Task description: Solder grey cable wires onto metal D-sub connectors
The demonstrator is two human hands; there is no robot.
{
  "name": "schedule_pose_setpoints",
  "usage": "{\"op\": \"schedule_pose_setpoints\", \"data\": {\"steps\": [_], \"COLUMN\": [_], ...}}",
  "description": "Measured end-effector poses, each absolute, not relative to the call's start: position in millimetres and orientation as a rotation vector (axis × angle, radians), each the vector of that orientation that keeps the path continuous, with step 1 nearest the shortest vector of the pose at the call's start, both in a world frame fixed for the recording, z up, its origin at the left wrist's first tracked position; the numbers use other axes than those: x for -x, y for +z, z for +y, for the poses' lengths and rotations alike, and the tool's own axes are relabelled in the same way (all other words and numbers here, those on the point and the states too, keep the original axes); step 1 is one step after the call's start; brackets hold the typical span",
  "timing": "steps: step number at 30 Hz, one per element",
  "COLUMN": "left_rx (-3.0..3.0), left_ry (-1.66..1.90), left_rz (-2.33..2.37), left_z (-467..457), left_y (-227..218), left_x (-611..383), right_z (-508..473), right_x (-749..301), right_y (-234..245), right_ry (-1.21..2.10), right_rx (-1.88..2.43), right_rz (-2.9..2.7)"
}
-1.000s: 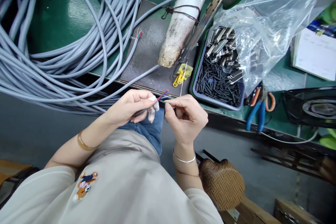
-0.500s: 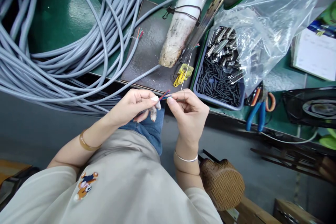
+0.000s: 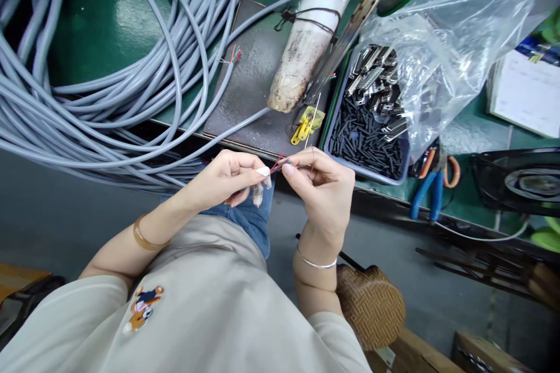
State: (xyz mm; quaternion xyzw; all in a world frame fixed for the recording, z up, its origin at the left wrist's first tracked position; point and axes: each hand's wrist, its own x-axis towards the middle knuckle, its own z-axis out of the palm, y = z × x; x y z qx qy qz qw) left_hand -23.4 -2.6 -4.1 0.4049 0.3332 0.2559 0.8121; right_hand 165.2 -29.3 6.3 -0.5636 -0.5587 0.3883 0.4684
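Note:
My left hand [image 3: 227,178] is closed around the stripped end of a grey cable, with taped fingertips pinching it just below the bench edge. Thin coloured wires [image 3: 278,164], red, green and blue, fan out of that end. My right hand [image 3: 321,186] pinches these wire tips between thumb and forefinger, right against the left hand. Both hands hover over my lap, in front of the dark metal plate [image 3: 251,84] on the green bench.
A large bundle of grey cables [image 3: 109,81] covers the bench's left. A white wrapped cylinder [image 3: 306,41] lies on the plate beside a yellow clip [image 3: 304,125]. A blue tray [image 3: 367,128] holds black sleeves and metal connector shells under a plastic bag [image 3: 441,41]. Blue and orange pliers [image 3: 431,183] lie right.
My right hand has moved up and left to close on the coloured wire tips next to the left hand. The left hand has barely shifted.

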Motion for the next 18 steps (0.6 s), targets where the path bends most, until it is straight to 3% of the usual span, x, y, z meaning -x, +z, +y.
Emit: {"op": "schedule_pose_setpoints", "data": {"steps": [18], "left_rx": [-0.9], "left_ry": [0.497], "left_rz": [0.692], "left_z": [-2.0], "left_y": [-4.3], "left_x": [25.0], "right_z": [-26.1], "right_x": [-174.8], "right_y": [11.6], "right_ry": [0.885], "right_rx": [1.361], "right_rz": [-1.554]}}
